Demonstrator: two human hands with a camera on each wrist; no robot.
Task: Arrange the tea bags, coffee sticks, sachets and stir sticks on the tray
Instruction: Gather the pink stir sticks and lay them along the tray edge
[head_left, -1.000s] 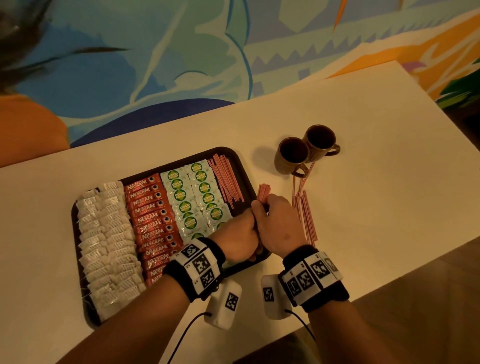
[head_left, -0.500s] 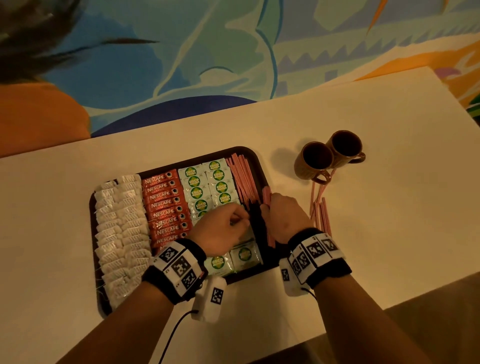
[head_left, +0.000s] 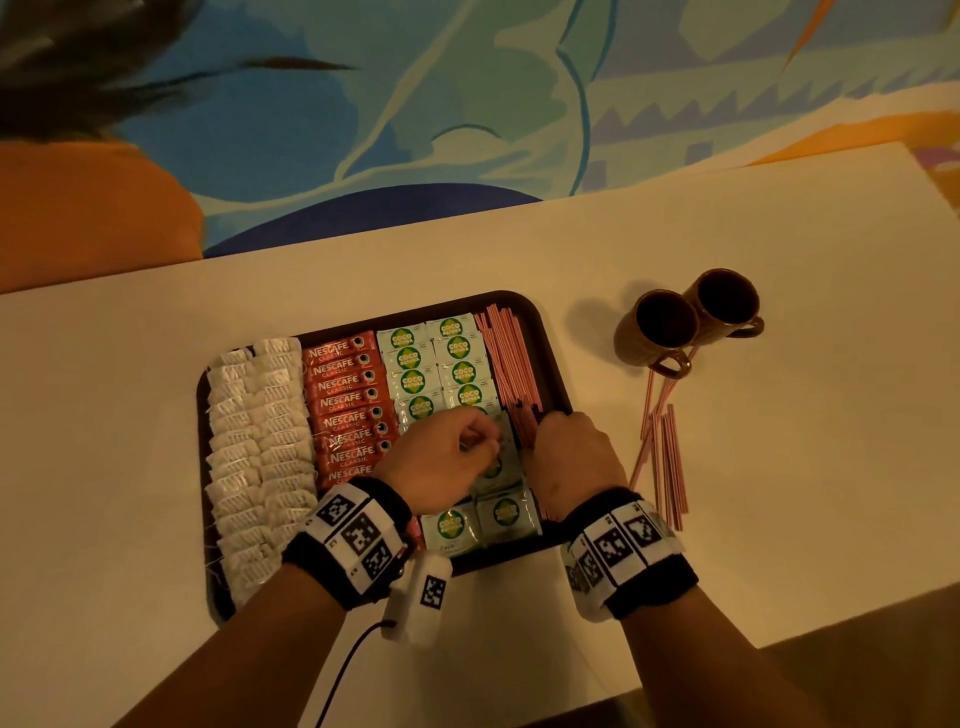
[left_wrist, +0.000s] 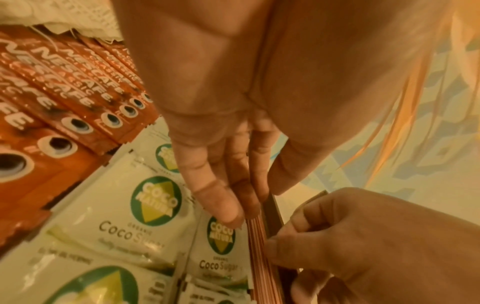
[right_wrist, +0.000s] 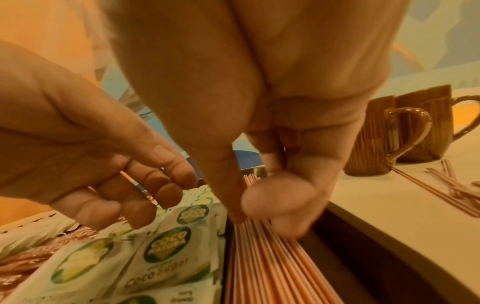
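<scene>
A dark tray (head_left: 546, 323) holds rows of white tea bags (head_left: 254, 441), red coffee sticks (head_left: 348, 400), green-and-white sugar sachets (head_left: 436, 364) and pink stir sticks (head_left: 511, 358) along its right side. My right hand (head_left: 561, 441) is at the near end of that row, thumb and curled fingers pinching the stir sticks (right_wrist: 272, 267) lying in the tray. My left hand (head_left: 467, 447) hovers over the sachets (left_wrist: 145, 205). Its relaxed fingertips (left_wrist: 228, 214) touch the left edge of the stir sticks (left_wrist: 259, 257) and hold nothing.
Several loose stir sticks (head_left: 667, 457) lie on the white table to the right of the tray. Two brown mugs (head_left: 660, 325) stand behind them, one with a stick through its handle. The table's near edge runs just below my wrists.
A second ago both hands held an upright bundle of stir sticks at the tray's right edge. The bundle now lies flat in the tray, and my left hand has let go.
</scene>
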